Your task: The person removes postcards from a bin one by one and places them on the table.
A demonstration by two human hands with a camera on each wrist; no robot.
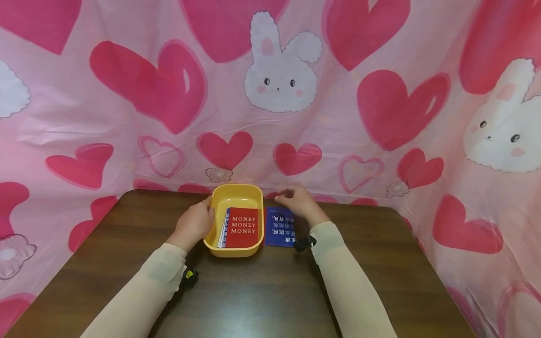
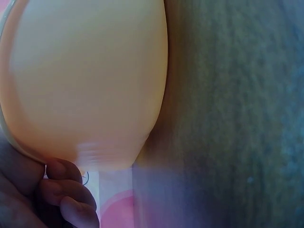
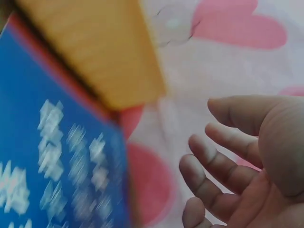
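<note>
A yellow plastic tray (image 1: 236,252) stands on the table, and my left hand (image 1: 196,224) grips its left rim. In the left wrist view the fingers (image 2: 71,194) curl at the edge of the tray's wall (image 2: 90,85). Inside it lies a red card (image 1: 243,234) printed "MONEY" on three lines, over other cards with white edges. A blue card (image 1: 280,230) with white characters and a red edge lies flat just right of the tray. My right hand (image 1: 299,203) hovers by that card's far end, fingers loosely bent and apart, holding nothing in the right wrist view.
The dark wooden table (image 1: 245,295) ends just behind the tray. A pink cloth (image 1: 236,112) with hearts and rabbits hangs around its back and sides. Dark wrist cameras sit under both cuffs.
</note>
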